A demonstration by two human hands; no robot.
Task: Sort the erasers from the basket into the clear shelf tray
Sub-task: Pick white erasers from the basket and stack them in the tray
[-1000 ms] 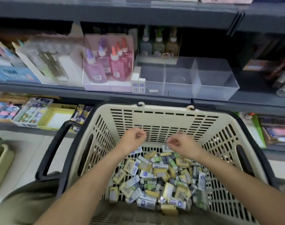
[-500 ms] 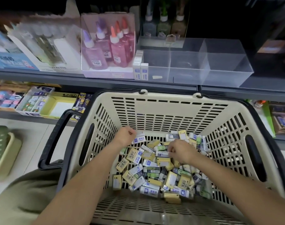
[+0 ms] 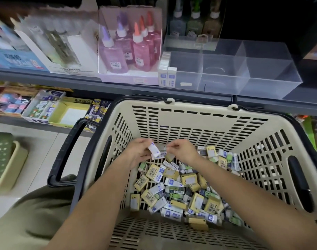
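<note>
Left hand (image 3: 137, 155): lifted from the basket (image 3: 190, 109), gripping white erasers (image 3: 155, 153).
Right hand (image 3: 185, 152): came beside it, fingertips pinched (on what, unclear).
Clear tray (image 3: 244, 83): likely next.

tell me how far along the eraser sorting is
Barely started. Done: a few upright erasers stand at the left end of the clear shelf tray; its other compartments look bare. In hand: the left hand grips a couple of white erasers, the right hand close beside them. Left: the big eraser pile in the basket.
</note>
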